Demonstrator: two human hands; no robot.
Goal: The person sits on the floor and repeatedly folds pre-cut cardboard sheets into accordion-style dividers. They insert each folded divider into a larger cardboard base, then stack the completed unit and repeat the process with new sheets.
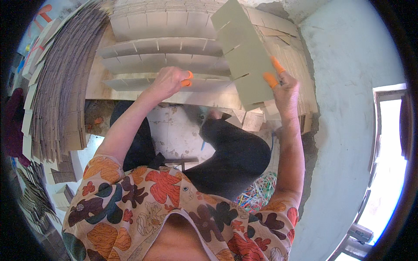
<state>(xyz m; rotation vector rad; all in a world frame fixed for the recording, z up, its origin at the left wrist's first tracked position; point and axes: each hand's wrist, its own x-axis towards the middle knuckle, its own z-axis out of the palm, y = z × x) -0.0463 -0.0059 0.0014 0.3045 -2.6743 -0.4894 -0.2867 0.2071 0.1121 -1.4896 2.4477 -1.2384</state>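
Note:
My right hand [286, 87], with orange finger covers on thumb and finger, grips a slotted cardboard divider strip [241, 48] by its right edge. The strip is raised and tilted over the right part of the bench. My left hand [170, 81] is closed, its orange-covered fingertips pressed together, just over the nearest standing divider strip [209, 85]. What is between those fingertips, if anything, is hidden. Behind it, more slotted strips [174, 63] stand on edge in rows across the wooden bench [98, 82].
A tall stack of cardboard strips [65, 78] rises at the left. More flat cardboard [298, 65] lies at the right, against a pale wall [348, 87]. Under the bench are cardboard scraps [252, 119] and a heap of coloured strips [259, 191] beside my leg.

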